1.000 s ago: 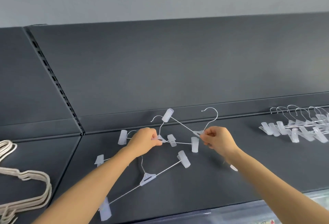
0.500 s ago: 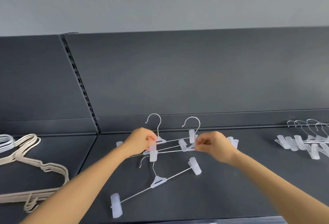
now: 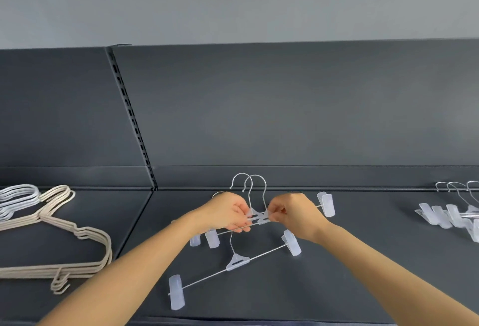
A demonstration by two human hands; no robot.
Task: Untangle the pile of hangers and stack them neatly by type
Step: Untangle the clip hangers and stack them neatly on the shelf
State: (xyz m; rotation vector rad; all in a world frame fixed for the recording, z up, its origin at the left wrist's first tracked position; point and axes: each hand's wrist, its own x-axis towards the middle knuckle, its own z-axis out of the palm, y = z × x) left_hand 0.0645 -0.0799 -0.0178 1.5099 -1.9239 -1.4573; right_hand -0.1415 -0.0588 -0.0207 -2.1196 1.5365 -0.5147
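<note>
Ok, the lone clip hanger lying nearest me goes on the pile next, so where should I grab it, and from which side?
Probably pinch the lone clip hanger at its clear centre piece, coming from above. It lies flat on the shelf, and that piece sits midway between its end clips, so it should lift level.

Dark grey metal shelf (image 3: 375, 217), matte. Matching back panel (image 3: 285, 105) behind the shelf, with a slotted upright (image 3: 132, 118) at the shelf's rear left. Pale grey wall (image 3: 233, 2) above.
</note>
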